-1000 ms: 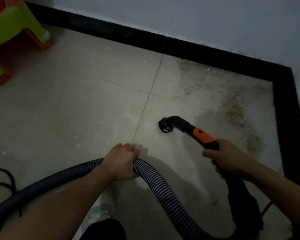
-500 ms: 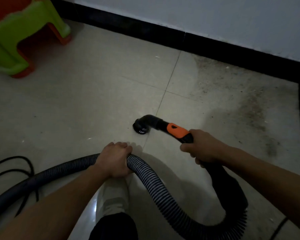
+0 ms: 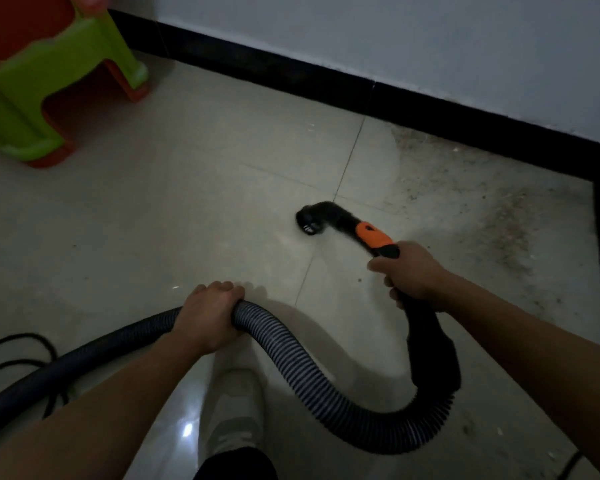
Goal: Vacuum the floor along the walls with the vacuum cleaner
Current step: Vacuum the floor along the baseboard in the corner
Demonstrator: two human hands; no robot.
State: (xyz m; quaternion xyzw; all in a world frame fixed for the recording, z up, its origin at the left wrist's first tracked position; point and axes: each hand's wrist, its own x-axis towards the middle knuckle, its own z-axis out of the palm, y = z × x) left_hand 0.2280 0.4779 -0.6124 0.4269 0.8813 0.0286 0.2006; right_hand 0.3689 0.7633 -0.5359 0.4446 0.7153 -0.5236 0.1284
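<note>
**Vacuum hose** [image 3: 291, 351]: ribbed, dark with pale ridges. It is running in from the lower left, arching up under the left hand, dipping into a loop beside the person's feet and rising on the right into the black wand.

**Left hand** [image 3: 207, 315]: it is gripping the hose from above, with the fingers curled over the top of the arch and the knuckles up.

**Right hand** [image 3: 411, 271]: it is wrapping tightly round the black wand, just behind the orange handle piece [image 3: 374, 235].

**Nozzle** [image 3: 312, 220]: a black bent elbow with its mouth facing left and down. It is lying across a grout line of the pale tiled floor [image 3: 187, 202], close to where two lines cross. The nozzle is blurred, so I cannot tell whether it is touching the tile.

**Dirt patch** [image 3: 499, 230]: grey-brown grit is spreading over the tiles to the right of the nozzle, toward the corner where the black baseboard [image 3: 291, 77] is turning.

**Wall** [image 3: 395, 39]: pale, rising above the baseboard, well apart from the nozzle.

**Stool** [image 3: 49, 81]: green over orange plastic, standing at the upper left near the baseboard.

**Cable** [image 3: 14, 362]: black, lying in loops on the floor at the left edge, next to the hose.

**Shoe** [image 3: 236, 410]: light-coloured, showing on the floor between the two forearms, inside the hose loop.
</note>
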